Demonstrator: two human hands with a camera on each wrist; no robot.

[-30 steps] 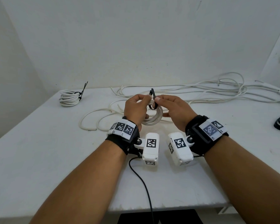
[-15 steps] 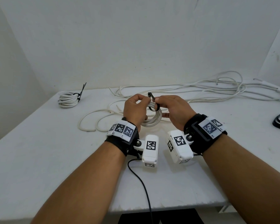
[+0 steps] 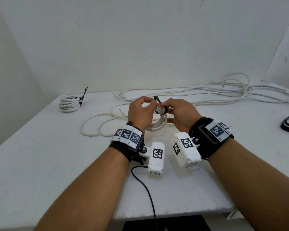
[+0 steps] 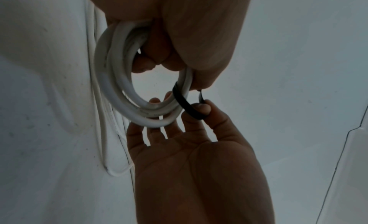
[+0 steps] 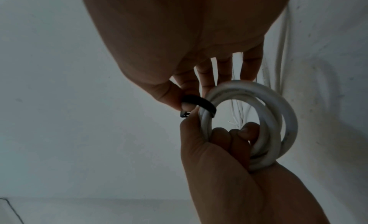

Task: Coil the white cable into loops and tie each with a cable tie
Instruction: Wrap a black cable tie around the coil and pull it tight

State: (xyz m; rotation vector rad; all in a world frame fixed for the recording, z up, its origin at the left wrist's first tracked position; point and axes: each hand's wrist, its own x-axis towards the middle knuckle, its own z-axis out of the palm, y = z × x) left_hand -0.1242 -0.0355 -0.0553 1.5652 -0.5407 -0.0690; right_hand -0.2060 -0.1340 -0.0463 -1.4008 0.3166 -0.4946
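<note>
White round-sheathed cable coil (image 3: 158, 125) was held above the bench (image 3: 40, 155), gripped by the left hand (image 3: 139, 114). The right hand (image 3: 182, 115) pinched the black plastic cable tie (image 3: 163, 110) around it. Drawing the tail squarely through the head would likely cinch the loops evenly.

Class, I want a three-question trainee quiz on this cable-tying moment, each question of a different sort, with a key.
1. True or false: the black cable tie is looped round the white coil.
2. Which hand grips the coil with curled fingers? A left hand B right hand
3. Fill in: the finished coil lies at the table's far ___ corner.

Key: 1 true; 2 A; 3 left.
</note>
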